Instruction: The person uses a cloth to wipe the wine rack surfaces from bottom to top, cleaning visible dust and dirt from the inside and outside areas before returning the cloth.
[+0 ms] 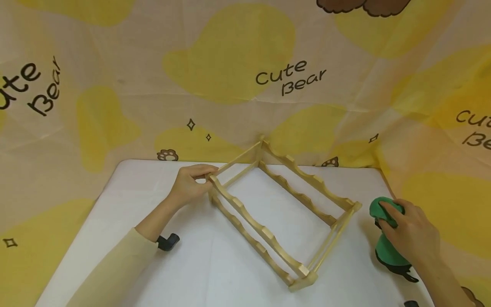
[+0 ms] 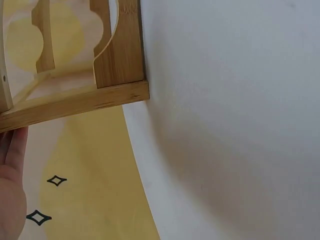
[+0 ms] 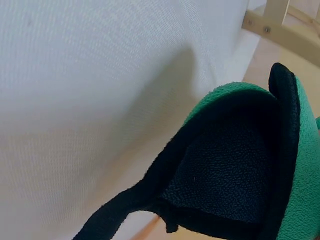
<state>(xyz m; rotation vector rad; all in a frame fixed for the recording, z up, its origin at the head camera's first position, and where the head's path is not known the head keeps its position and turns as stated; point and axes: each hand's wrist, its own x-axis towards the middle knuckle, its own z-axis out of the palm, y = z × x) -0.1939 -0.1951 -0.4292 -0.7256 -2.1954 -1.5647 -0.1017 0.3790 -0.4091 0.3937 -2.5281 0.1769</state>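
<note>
Head view: can read "cute Bear" on backdrop [image 1: 230, 55] at 1 o'clock, cropped repeats near 9 and 3. See wavy-railed wooden rack [image 1: 267, 233] at 5, over white worktop [image 1: 145, 192], pinched at its 10 o'clock corner by left hand [image 1: 192, 181]. At 4, see green-and-black padded item [image 1: 389, 253], clamped in right hand [image 1: 416, 228]. Left wrist view: see rack end at 10, touched by fingers at 8. Right wrist view: see item's hollow black inside at 4, rack corner at 2.
</note>
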